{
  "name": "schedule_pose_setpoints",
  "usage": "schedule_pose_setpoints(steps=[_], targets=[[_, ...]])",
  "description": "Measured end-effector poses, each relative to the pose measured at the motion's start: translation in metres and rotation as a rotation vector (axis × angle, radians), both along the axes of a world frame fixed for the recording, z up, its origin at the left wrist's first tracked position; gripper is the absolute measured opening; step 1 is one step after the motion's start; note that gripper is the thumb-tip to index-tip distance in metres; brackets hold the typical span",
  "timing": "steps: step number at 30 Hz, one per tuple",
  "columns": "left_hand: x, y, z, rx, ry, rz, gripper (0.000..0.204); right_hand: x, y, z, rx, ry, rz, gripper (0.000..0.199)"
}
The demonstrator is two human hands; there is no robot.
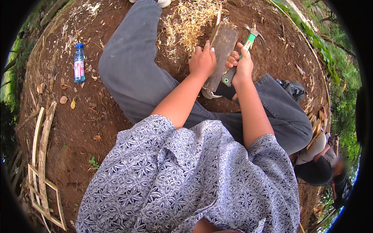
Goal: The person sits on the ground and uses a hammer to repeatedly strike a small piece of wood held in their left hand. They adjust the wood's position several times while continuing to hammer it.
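My right hand is wrapped round a claw hammer with a green and dark handle; its metal head points up and away from me. The hammer's lower end lies over the right side of a worn, dark wooden board that slants between my legs. At the board's left edge my left hand is closed, with thumb and index finger pointing away. A thin, pale wood strip runs along that edge down to these fingertips; its lower part is hidden by the hand.
Pale wood shavings lie on the brown soil beyond the board. To the left stands a blue-capped plastic bottle. Wooden strips and a small frame lie at far left. Another person sits at right, near some wood pieces.
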State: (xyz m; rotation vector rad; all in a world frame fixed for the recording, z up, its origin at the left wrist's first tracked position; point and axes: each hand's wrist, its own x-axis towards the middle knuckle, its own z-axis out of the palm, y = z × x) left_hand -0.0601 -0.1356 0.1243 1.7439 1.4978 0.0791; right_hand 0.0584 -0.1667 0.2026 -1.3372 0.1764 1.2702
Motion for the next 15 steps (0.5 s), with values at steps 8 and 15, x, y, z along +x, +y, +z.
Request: schedule_pose_setpoints(steps=[8, 15], targets=[[-0.001, -0.001, -0.002, 0.027, -0.008, 0.011, 0.051, 0.004, 0.001, 0.0, 0.006, 0.038, 0.019, 0.03], [-0.002, 0.002, -0.002, 0.026, -0.021, 0.024, 0.052, -0.007, 0.01, 0.005, -0.022, -0.068, -0.121, 0.032]])
